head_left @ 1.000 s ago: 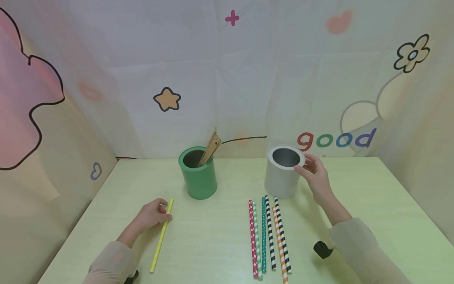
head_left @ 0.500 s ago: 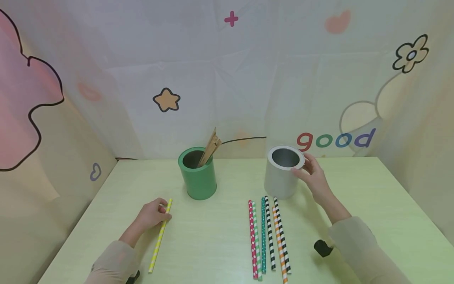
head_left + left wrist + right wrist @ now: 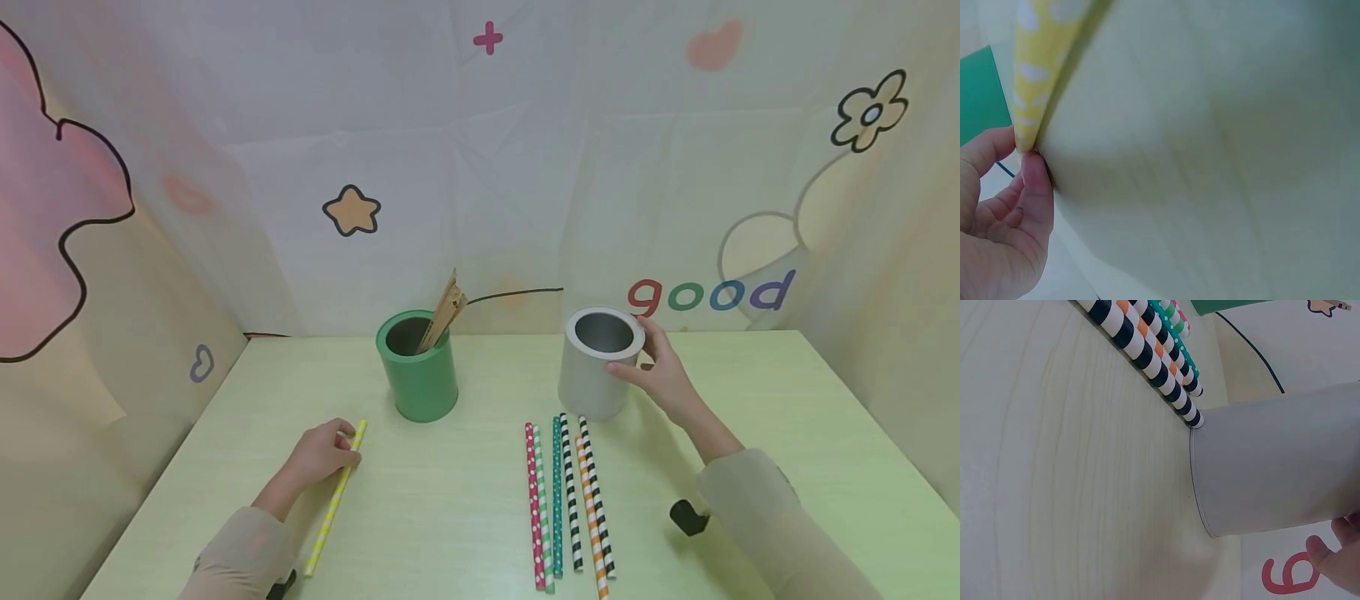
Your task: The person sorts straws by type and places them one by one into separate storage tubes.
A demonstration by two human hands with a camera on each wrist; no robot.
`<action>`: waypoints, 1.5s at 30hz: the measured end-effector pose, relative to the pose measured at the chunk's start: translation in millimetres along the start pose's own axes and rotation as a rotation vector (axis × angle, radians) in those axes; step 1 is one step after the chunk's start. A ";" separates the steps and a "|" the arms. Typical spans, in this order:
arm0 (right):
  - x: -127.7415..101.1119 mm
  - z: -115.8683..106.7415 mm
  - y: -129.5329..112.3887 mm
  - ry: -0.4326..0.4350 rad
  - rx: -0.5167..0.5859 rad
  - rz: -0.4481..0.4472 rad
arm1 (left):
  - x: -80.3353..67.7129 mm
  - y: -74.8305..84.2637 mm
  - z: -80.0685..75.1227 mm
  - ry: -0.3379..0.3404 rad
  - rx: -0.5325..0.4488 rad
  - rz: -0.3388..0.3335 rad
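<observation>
Pinching the yellow straw (image 3: 335,498) flat on the surface (image 3: 465,492), the left hand (image 3: 318,454) should lift gently. The right hand (image 3: 660,375) curls round the grey cup (image 3: 596,367), holding it steady.

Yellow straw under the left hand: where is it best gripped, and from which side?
Judging by its pose, pinch the yellow straw near its far end, from above and from its left, where the left hand already touches it. It lies flat on the table, thin and long, with bare surface on both sides, so thumb and finger can close across it.
</observation>
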State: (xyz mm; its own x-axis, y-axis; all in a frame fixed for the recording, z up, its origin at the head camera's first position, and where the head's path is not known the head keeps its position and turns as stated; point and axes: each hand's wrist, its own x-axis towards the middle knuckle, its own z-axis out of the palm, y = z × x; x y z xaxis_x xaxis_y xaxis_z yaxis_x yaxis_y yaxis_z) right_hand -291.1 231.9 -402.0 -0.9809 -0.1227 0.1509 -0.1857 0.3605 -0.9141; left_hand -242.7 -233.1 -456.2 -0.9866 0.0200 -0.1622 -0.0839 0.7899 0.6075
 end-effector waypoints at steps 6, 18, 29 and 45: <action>-1.3 1.4 -4.1 -0.002 0.005 -0.006 | -2.4 2.8 -1.6 -0.006 0.038 0.005; 2.6 1.0 1.0 -0.004 0.005 -0.017 | -7.3 19.1 -5.1 -0.066 -0.016 0.035; 4.2 0.8 2.4 -0.005 0.016 -0.015 | -10.6 40.7 -6.4 -0.117 -0.146 0.156; 4.9 1.7 2.8 0.002 0.017 -0.012 | -18.3 79.9 -7.0 -0.163 -0.342 0.277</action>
State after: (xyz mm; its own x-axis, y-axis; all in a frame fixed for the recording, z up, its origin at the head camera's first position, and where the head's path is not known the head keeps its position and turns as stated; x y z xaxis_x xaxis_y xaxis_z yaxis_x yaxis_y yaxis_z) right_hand -296.3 230.8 -404.5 -0.9787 -0.1253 0.1625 -0.1965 0.3436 -0.9183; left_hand -232.3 -174.6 -399.3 -0.9458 0.3190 -0.0616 0.1107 0.4948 0.8619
